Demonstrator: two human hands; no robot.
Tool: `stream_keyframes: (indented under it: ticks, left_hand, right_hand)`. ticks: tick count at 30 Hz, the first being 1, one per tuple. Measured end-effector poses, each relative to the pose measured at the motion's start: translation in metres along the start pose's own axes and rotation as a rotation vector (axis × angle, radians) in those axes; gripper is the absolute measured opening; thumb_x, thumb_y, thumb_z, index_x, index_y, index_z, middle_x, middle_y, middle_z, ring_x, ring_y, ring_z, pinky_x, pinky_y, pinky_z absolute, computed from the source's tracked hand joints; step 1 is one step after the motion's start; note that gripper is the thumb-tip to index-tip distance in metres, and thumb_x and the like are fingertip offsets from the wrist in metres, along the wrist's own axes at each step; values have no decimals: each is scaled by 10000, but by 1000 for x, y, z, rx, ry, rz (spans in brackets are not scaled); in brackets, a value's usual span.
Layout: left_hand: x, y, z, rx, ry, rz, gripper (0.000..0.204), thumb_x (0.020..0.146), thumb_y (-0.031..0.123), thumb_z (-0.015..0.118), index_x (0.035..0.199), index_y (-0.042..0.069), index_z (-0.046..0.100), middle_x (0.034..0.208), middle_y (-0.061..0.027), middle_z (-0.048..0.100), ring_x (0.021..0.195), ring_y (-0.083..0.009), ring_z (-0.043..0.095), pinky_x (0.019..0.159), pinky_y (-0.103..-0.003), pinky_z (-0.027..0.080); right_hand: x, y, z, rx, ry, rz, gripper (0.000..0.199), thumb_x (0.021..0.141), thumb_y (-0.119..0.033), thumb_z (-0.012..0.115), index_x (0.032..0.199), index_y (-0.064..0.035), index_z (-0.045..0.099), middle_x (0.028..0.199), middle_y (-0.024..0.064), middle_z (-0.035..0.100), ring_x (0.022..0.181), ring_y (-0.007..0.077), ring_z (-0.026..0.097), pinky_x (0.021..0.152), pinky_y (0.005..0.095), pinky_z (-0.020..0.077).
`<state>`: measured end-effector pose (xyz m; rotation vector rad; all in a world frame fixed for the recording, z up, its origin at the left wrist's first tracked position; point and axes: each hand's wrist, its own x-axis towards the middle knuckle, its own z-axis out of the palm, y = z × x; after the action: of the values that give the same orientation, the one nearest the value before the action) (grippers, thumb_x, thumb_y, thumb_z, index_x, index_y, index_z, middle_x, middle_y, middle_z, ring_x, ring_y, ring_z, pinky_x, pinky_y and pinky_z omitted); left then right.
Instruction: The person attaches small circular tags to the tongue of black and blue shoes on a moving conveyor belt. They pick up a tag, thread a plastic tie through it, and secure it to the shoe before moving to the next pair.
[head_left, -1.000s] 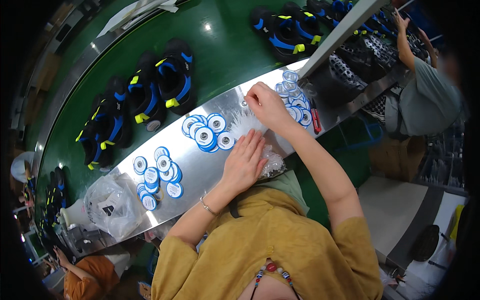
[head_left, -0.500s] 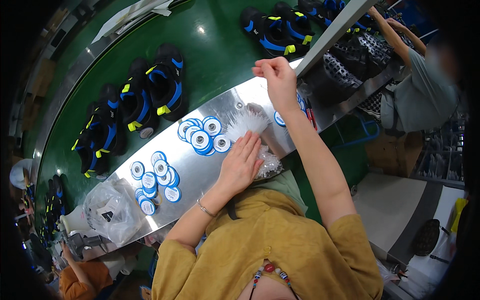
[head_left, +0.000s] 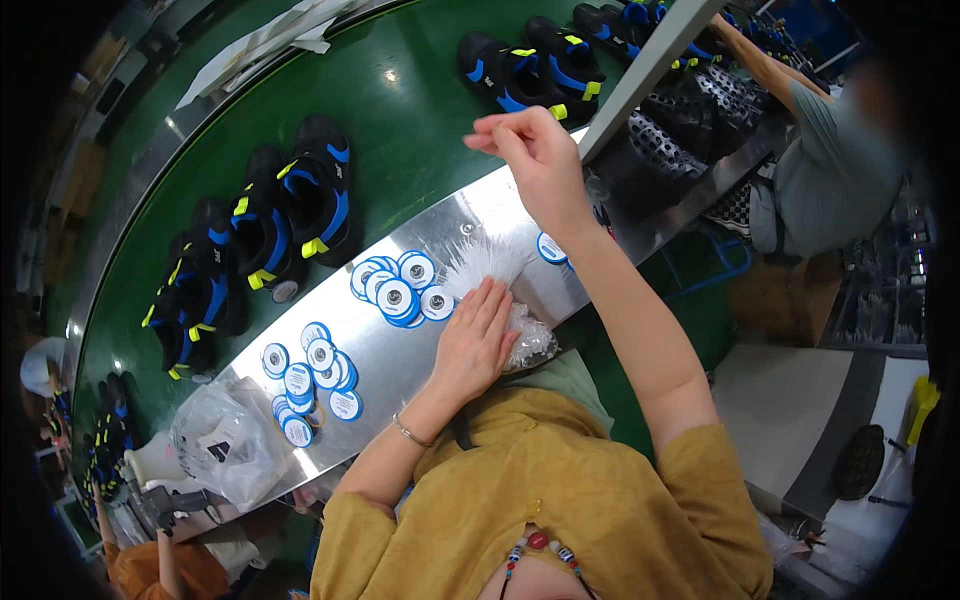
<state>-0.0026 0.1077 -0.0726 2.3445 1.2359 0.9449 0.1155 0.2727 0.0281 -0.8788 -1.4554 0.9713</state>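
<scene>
Fingers of right hand (head_left: 535, 155) pinch sth very thin, I cannot tell what, above green conveyor (head_left: 400, 120). Left hand (head_left: 475, 340) lies flat, open, on white fastener bundle (head_left: 490, 262) at steel shelf (head_left: 400, 360) edge. Risk, I think: bundle slides off if palm lifts. Round blue-white tags (head_left: 400, 290) lie beside.

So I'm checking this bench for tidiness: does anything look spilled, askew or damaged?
Nothing looks spilled or damaged. The round blue-and-white tags lie in loose overlapping clusters on the metal shelf, not neat stacks. The left hand rests on a bundle of clear plastic ties; the right hand is raised, pinched. Shoes sit in pairs.
</scene>
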Motion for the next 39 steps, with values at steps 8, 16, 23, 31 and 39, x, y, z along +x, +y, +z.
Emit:
stream_keyframes:
  ticks: [8,16,23,31,39]
  left_hand:
    - [-17,-19,-24,101,484,-129,352,777,-41,671,1125,-6,625,1113,-155,608,985,-326,588,868,-402,479]
    - [-21,-55,-54,285,296,-520,393,752,94,766,1088,-28,605,1066,-193,534,981,-348,489,856,-411,423]
    - [-18,-57,-59,180,287,-602,360,741,78,772,1035,-14,587,1010,-169,544,950,-329,492,839,-396,424]
    - [-25,-71,-61,-204,370,-809,206,848,65,679,1016,-28,605,940,-156,601,822,-242,592,729,-326,489]
    - [-24,-73,-69,-211,397,-799,163,886,108,668,954,-36,633,786,-127,650,651,-177,601,599,-284,486]
  right_hand:
    - [-31,-15,-19,-84,-29,191,98,974,-55,526,971,32,571,875,90,641,634,56,534,585,199,470]
    - [-48,-13,-21,-111,-165,376,83,961,-74,557,958,-6,604,730,17,587,550,33,434,512,171,345]
    - [-58,-5,-18,-177,-258,409,142,956,-73,538,1022,9,633,739,-5,566,696,48,503,631,203,388]
    - [-68,-13,-5,-142,-402,451,234,949,-47,511,1133,-8,651,777,3,599,682,51,501,632,196,396]
    - [-80,-3,17,-162,-473,458,196,954,-63,507,1129,2,564,745,24,584,673,74,519,631,226,422]
